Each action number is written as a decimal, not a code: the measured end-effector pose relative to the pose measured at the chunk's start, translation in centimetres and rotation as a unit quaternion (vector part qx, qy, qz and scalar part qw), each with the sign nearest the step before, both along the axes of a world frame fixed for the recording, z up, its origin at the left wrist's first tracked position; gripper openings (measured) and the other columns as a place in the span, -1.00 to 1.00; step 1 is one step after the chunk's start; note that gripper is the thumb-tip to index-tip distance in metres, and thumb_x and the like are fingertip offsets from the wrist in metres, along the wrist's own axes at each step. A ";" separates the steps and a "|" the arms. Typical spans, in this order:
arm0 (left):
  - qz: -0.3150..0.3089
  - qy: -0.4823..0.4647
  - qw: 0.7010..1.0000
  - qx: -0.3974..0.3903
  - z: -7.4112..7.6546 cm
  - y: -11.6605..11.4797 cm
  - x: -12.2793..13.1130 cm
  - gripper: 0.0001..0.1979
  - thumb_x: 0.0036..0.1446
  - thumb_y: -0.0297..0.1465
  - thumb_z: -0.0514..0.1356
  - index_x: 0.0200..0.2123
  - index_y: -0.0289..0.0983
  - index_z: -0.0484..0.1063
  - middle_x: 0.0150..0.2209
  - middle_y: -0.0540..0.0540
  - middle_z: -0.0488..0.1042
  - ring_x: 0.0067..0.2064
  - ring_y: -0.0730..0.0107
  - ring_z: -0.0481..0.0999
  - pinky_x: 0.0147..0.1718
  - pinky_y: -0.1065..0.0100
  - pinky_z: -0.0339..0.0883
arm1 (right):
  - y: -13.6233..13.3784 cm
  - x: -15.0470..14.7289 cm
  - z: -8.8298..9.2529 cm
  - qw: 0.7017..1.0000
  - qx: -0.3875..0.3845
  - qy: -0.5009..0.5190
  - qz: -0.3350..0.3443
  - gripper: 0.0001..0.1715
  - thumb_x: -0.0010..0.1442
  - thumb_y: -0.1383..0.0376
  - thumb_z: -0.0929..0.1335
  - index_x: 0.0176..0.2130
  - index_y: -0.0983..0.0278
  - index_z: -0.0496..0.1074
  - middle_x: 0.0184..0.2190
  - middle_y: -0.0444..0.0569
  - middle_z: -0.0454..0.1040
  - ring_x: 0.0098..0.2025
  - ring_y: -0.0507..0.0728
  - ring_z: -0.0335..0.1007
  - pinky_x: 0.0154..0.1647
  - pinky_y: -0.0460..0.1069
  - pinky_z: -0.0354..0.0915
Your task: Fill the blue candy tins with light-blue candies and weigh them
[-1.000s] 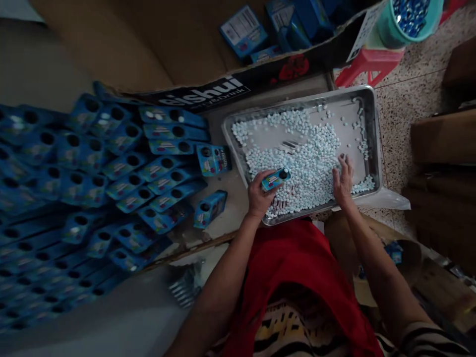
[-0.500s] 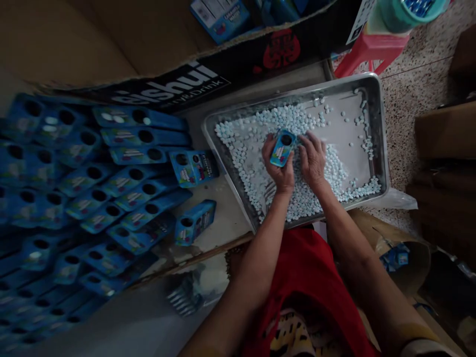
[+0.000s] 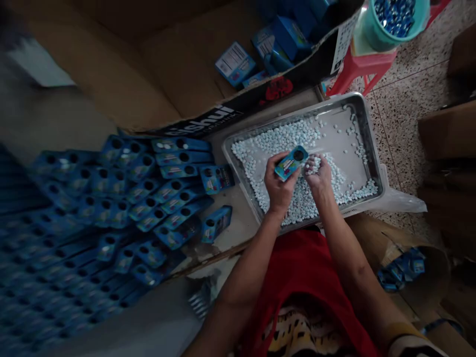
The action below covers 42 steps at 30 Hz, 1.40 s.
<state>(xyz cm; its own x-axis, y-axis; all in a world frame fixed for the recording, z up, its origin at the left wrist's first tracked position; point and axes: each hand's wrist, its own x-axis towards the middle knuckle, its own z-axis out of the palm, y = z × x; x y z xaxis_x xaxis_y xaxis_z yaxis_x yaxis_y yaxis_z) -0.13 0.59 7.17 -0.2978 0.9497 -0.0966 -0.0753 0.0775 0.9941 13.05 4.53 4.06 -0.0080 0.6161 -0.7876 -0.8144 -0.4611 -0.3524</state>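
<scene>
My left hand [image 3: 279, 182] grips a small blue box [image 3: 291, 162] with a round dark hole in its top face, tilted over the metal tray [image 3: 376, 148]. Just right of the box, my right hand [image 3: 319, 173] is turned palm up and cupped around several pale blue-white candy tablets [image 3: 313, 164]. Beneath both hands, loose tablets [image 3: 303, 203] of the same kind are heaped in the tray, thickest at its left and middle. The tray's right part shows bare metal with scattered tablets.
Left of the tray stand many blue boxes [image 3: 174, 198] with round holes, packed in rows. Behind it is an open carton [image 3: 201, 121] holding more boxes. A teal bucket [image 3: 396, 38] of blue pieces rests on a red stool [image 3: 366, 69]. Another carton [image 3: 439, 258] stands lower right.
My right hand has turned from palm down on the tablets to palm up with tablets in it. The left hand has tilted the box towards it. The camera view has shifted.
</scene>
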 end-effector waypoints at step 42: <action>-0.094 0.194 0.975 -0.055 -0.8 -1.5 -4.3 -0.66 0.03 -0.46 0.39 -0.10 -0.18 0.47 -0.15 -0.02 0.63 -0.10 0.22 0.63 -0.05 0.29 0.47 | -1.5 -5.6 9.7 0.915 0.265 -0.284 0.106 -0.42 0.28 -0.23 0.26 -0.50 0.11 0.29 -0.33 0.03 0.35 -0.07 0.29 0.39 0.21 0.23 0.36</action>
